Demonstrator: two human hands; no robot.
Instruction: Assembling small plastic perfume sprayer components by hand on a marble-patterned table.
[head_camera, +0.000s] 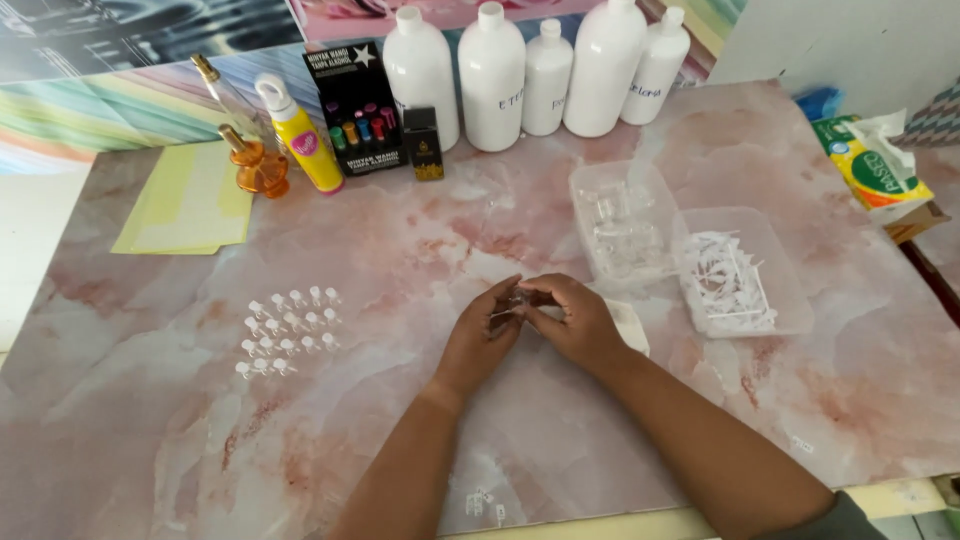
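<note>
My left hand (482, 336) and my right hand (577, 322) meet at the middle of the pink marble-patterned table (400, 240), fingertips pinched together on a tiny clear vial (517, 300) with a thin white part. To the left, several small clear capped vials (288, 332) stand in rows on the table. To the right lie a clear tray of empty vials (622, 222) and a clear tray of white sprayer tops (735, 278).
Several white plastic bottles (545, 70) line the back edge, with a black display box (358, 108), a small black box (423, 143), a yellow spray bottle (302, 135) and an amber perfume bottle (258, 165). Yellow sheets (190, 200) lie back left; a tissue pack (872, 165) sits far right.
</note>
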